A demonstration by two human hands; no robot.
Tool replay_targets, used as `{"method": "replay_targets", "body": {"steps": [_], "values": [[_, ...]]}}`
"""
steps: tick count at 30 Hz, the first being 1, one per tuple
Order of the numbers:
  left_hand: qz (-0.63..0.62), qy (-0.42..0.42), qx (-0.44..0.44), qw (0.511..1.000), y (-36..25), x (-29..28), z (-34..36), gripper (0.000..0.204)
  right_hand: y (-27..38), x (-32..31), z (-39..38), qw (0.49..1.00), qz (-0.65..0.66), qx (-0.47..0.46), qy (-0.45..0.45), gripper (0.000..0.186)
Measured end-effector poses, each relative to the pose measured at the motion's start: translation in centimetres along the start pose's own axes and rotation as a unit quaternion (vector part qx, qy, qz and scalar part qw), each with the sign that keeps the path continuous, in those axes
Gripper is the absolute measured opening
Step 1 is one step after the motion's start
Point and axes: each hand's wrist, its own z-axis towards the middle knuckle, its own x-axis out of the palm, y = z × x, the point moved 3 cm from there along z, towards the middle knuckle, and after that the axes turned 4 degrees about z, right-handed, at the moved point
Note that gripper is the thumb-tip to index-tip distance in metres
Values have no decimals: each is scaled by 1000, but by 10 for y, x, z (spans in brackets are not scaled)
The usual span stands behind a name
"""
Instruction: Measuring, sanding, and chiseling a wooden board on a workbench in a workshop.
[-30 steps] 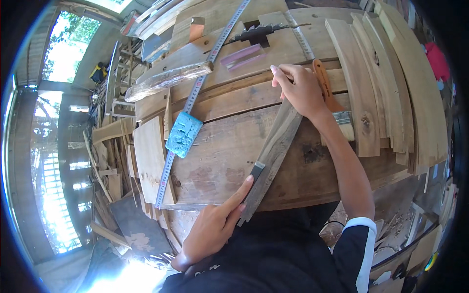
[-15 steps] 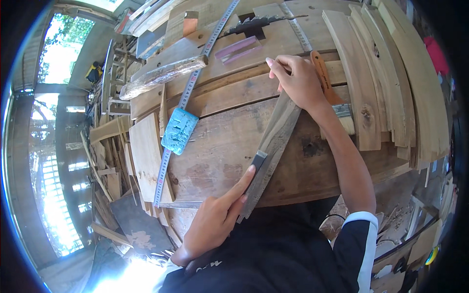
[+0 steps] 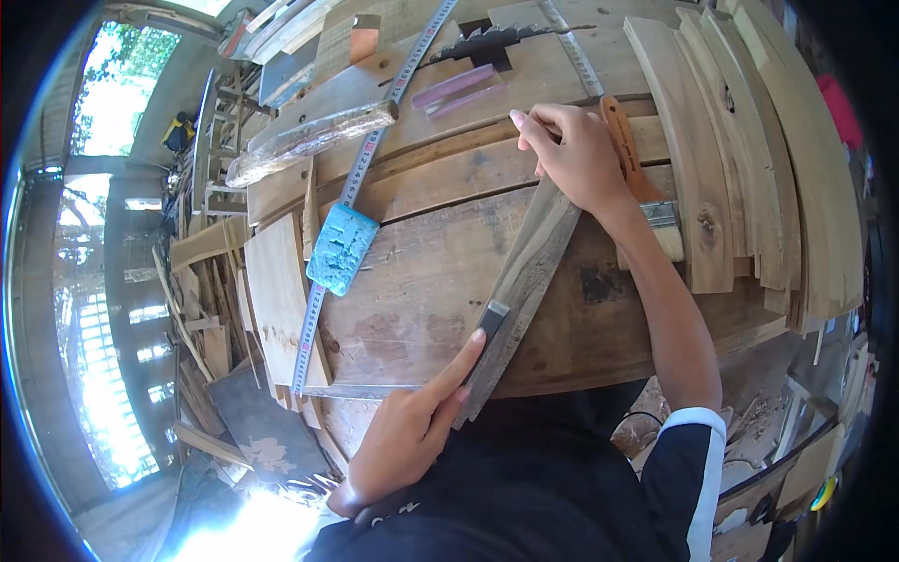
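Presently, my left hand (image 3: pixel 407 440) rests one fingertip on one dark blade (image 3: pixel 489 321) atop one wooden strip (image 3: pixel 536 253), near centre; its fuller grip I cannot tell. Left, one blue block (image 3: pixel 344 249). Farther, my right hand (image 3: pixel 579 161) curls at the strip's far end, hold indeterminable.

On the workbench (image 3: pixel 412 328), a wooden strip (image 3: pixel 538 253) slants through the frame's centre between 2 hands: left hand (image 3: pixel 407 436) lower, right hand (image 3: pixel 576 155) upper. Left of centre, a block (image 3: pixel 343 250) lies on a measuring tape (image 3: pixel 358 174). A brush (image 3: pixel 626 150) lies between right hand and the upper-right boards (image 3: pixel 693 159).
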Motion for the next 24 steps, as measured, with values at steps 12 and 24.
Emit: {"method": "replay_targets", "body": {"steps": [12, 24], "values": [[33, -37, 33, 998, -11, 1, 4, 58, -4, 2, 0, 1000, 2, -15, -17, 43], [53, -64, 76, 994, -26, 4, 14, 56, -5, -1, 0, 998, -37, -38, -37, 41]]}}
